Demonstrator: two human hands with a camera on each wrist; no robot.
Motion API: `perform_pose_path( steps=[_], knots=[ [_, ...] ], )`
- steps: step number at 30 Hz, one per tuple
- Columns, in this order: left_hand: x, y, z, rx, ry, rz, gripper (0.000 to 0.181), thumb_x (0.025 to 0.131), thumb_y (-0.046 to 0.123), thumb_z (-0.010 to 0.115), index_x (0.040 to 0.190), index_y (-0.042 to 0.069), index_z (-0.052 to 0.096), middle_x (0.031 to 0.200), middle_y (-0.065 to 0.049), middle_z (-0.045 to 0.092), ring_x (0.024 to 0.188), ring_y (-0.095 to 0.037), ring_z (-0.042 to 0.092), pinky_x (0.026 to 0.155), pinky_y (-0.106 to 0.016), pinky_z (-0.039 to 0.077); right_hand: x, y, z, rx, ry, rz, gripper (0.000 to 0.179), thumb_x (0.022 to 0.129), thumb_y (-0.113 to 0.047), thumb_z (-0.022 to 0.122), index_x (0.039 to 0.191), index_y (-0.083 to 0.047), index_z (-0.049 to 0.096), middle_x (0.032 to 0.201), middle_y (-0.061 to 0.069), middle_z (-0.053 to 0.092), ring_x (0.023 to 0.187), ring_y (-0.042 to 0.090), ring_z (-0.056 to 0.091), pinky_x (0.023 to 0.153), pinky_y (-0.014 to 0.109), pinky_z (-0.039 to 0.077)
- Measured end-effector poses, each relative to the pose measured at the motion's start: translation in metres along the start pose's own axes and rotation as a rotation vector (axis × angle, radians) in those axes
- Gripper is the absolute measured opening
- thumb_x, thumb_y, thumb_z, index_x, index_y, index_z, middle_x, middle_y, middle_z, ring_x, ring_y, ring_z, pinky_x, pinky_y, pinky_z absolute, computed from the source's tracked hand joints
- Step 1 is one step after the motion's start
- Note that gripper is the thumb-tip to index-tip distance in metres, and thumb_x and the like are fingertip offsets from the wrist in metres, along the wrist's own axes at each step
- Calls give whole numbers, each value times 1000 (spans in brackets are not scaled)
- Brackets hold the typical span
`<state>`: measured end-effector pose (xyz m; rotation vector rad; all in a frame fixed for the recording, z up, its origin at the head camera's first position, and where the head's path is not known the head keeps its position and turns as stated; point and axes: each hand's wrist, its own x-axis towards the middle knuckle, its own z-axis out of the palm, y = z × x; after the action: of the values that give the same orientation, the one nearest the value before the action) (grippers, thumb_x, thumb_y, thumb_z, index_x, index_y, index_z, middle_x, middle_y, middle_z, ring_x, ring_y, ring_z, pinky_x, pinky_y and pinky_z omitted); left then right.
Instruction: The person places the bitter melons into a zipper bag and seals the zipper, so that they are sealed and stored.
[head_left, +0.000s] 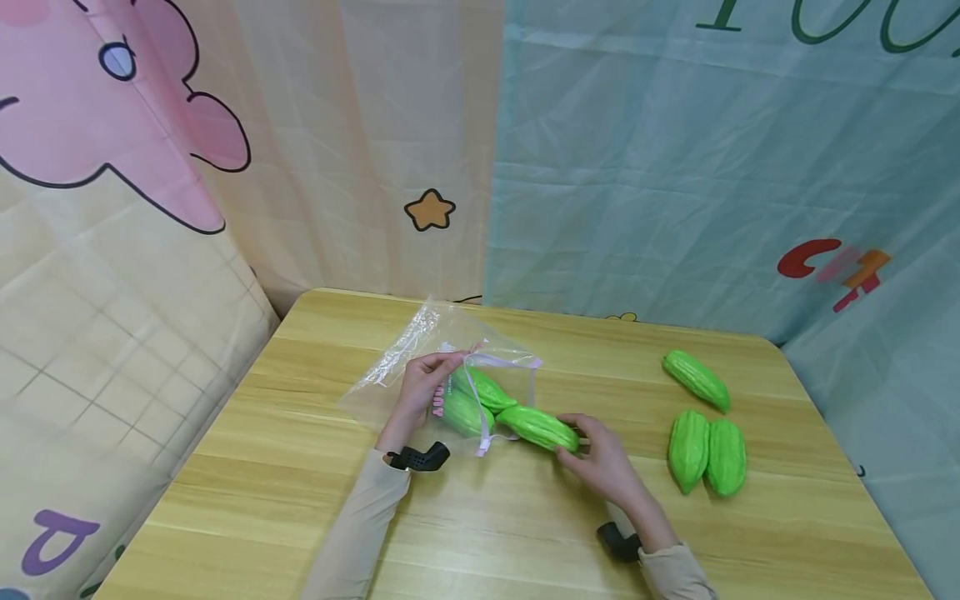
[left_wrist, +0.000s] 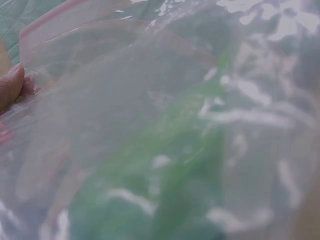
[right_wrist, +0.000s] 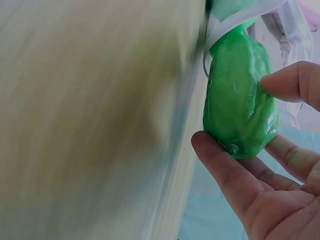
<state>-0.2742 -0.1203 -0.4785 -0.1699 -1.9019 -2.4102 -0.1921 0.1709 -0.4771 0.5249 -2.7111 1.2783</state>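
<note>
My left hand (head_left: 422, 385) pinches the upper edge of a transparent zip bag (head_left: 390, 367) with a pale lilac rim and pink lettering. Two green bitter melons (head_left: 463, 412) lie inside it, seen blurred through the film in the left wrist view. With fingertips and thumb, my right hand (head_left: 606, 468) grips the right end of another bitter melon (head_left: 538, 427). That melon's far end is at the bag's mouth, close to the melons inside. In the right wrist view, the thumb presses one side of the held melon (right_wrist: 242, 95) and the fingers support its end.
On the right of the wooden table (head_left: 255, 492) lie a single bitter melon (head_left: 696, 380) and, nearer me, two more bitter melons (head_left: 688, 452) side by side. Printed curtains (head_left: 645, 167) hang behind the table's far edge. Each wrist carries a black camera mount (head_left: 420, 457).
</note>
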Motion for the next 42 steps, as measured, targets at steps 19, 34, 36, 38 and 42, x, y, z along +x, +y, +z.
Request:
perform_pose_path(
  steps=[19,34,36,38,42],
  knots=[
    [-12,23,8,26,-12,-3,17,90,6,66,84,20,73,90,7,71,86,-26,59,62,-20,46,3,-4,8,-38,-43,40,36,79,-10,78,110,-9,59,106,7,64,84,18,62,70,31,53],
    [-12,24,8,25,-3,6,17,90,5,65,84,20,72,91,8,71,94,-28,60,69,-21,46,7,-2,11,10,-41,-12,38,82,-8,75,117,-3,61,105,9,60,74,13,60,64,24,52],
    [-12,24,8,21,-4,9,17,90,5,65,84,19,73,92,7,71,93,-27,60,67,-20,45,6,-1,11,4,-42,-35,40,82,-5,74,120,-1,60,104,9,60,76,14,60,65,23,52],
    [-12,23,8,18,-5,6,17,90,5,65,84,19,73,92,7,71,93,-26,60,69,-22,46,7,-1,11,3,-42,-49,41,82,-3,74,121,0,60,104,9,59,77,15,60,66,23,52],
    [-12,23,8,15,-6,-4,18,90,5,65,84,19,72,92,7,71,101,-35,58,79,-29,48,7,-4,12,17,-35,-28,41,80,1,74,118,-1,61,103,9,60,75,14,61,65,23,52]
  ],
)
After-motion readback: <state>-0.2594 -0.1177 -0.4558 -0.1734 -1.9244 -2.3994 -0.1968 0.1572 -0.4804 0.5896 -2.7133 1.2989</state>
